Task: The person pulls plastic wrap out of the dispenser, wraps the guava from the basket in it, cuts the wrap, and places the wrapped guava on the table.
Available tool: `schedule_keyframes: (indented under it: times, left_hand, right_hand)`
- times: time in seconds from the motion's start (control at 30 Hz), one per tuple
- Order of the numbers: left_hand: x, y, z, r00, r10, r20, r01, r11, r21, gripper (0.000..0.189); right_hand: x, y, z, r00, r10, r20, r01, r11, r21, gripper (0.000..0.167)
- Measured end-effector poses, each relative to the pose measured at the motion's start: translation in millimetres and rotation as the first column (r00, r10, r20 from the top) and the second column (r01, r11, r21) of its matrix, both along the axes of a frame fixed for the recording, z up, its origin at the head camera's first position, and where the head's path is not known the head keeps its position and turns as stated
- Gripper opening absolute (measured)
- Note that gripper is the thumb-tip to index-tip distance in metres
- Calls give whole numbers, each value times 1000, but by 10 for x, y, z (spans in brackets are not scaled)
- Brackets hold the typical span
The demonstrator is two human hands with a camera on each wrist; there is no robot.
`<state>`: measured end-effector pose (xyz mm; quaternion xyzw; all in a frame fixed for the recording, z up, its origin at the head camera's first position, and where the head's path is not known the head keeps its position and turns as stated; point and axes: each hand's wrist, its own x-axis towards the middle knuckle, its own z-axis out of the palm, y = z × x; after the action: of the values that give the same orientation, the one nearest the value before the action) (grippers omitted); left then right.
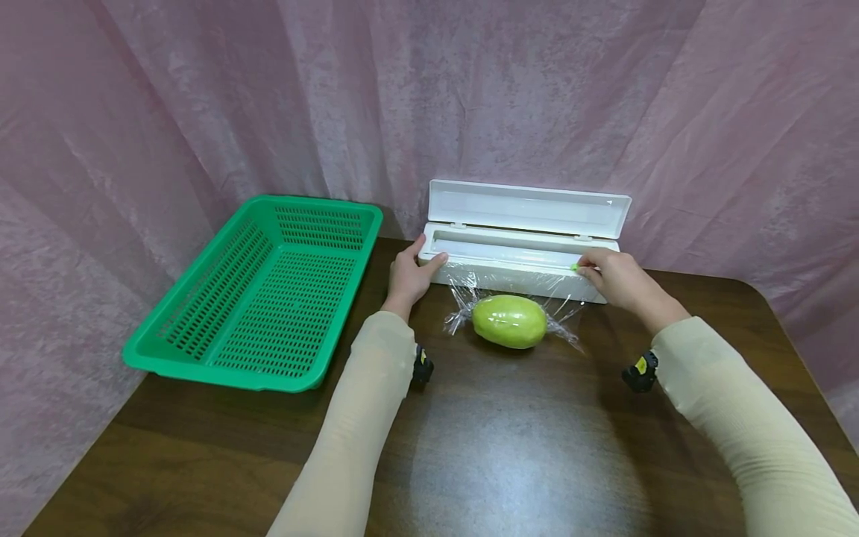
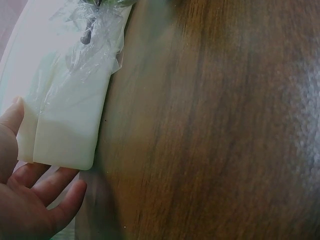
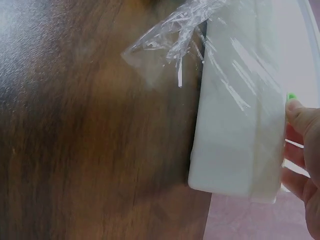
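A white cling film dispenser (image 1: pixel 510 280) stands at the back of the table, its lid (image 1: pixel 530 209) raised. My left hand (image 1: pixel 409 276) holds its left end, thumb on the near top edge and fingers round the end, as the left wrist view confirms. Near the right end, my right hand (image 1: pixel 620 282) pinches a small green slider (image 3: pixel 291 96) on the dispenser's top edge. Just in front lies an oblong light-green fruit (image 1: pixel 510 321) wrapped in cling film (image 1: pixel 459 321). Film stretches from the fruit up over the dispenser's front, bunched at both sides.
A green perforated plastic basket (image 1: pixel 295 317) stands on the left of the brown wooden table (image 1: pixel 523 462). Pink curtains (image 1: pixel 537 89) hang behind the table and at its sides. Each wrist carries a small black camera (image 1: pixel 640 373).
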<state>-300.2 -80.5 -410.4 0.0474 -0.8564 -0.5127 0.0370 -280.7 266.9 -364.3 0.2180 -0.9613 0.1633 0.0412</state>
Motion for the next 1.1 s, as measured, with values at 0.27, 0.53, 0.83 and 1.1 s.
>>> schedule_keyframes:
  times: [0.27,0.53,0.83,1.1]
  left_hand:
    - [27,-11,34,1000,1,-6,-1,1000,-8,70]
    - [21,-14,25,1000,2,-14,-2,1000,-18,70]
    - [10,-17,12,1000,-1,-4,1,1000,-13,70]
    - [5,-4,12,1000,-1,2,1,1000,-11,70]
  right_hand:
    - [20,-5,-9,999,-33,-9,33,999,13,16]
    - [11,25,-14,1000,-13,-8,13,1000,9,16]
    - [14,65,-21,999,-7,-34,7,1000,3,12]
    - [16,79,3,1000,-7,-19,7,1000,-4,12]
